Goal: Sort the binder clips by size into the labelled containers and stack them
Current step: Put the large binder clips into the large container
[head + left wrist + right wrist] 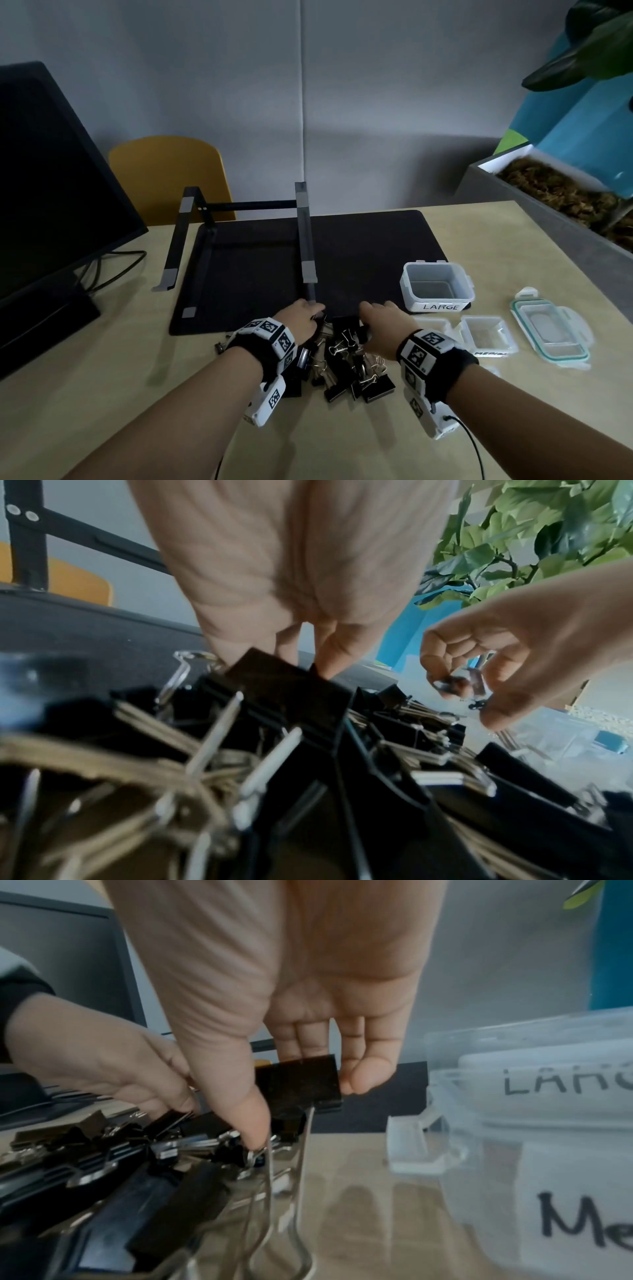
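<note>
At the lower centre of the head view a heap of binder clips lies on the bench, and the left hand pinches one at its far edge. Just right, the right hand holds a large black clip between thumb and fingers. Further right stand the LARGE container and the medium container.
</note>
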`<state>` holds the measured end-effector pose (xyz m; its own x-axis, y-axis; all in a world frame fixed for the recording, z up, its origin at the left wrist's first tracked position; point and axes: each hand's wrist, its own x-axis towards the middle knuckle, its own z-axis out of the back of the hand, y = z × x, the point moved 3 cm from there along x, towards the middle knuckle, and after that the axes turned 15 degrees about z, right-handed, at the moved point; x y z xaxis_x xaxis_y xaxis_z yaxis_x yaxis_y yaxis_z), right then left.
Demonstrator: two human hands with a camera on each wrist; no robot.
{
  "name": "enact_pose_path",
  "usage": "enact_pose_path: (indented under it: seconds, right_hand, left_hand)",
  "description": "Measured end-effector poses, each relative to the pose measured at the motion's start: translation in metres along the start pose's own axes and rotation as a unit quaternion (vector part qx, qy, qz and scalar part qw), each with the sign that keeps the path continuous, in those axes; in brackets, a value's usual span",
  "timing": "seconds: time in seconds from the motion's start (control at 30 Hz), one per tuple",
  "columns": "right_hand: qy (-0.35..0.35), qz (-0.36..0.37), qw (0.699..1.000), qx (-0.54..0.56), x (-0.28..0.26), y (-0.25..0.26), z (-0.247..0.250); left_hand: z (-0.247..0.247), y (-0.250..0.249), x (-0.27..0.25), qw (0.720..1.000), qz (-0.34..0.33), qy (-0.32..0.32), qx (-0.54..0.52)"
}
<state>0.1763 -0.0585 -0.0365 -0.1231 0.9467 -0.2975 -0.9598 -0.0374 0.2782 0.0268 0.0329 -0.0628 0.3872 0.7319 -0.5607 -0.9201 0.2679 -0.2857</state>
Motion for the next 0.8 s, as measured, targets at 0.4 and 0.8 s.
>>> enact_pose_path:
  seconds: [0.4,0.8]
  right_hand:
    - [0.027,0.02,0.998,0.058,-0.014,-0.012,0.023]
    - [-0.036,-0.007,0.982,0.186,-0.028,-0.029,0.049]
  left_hand:
    - [-0.001,0.001,0.007,0.997,0.002,0.012,0.077]
    - [0.013,-0.012,-0.008,0.996,-0.043,-0.078,-0.001]
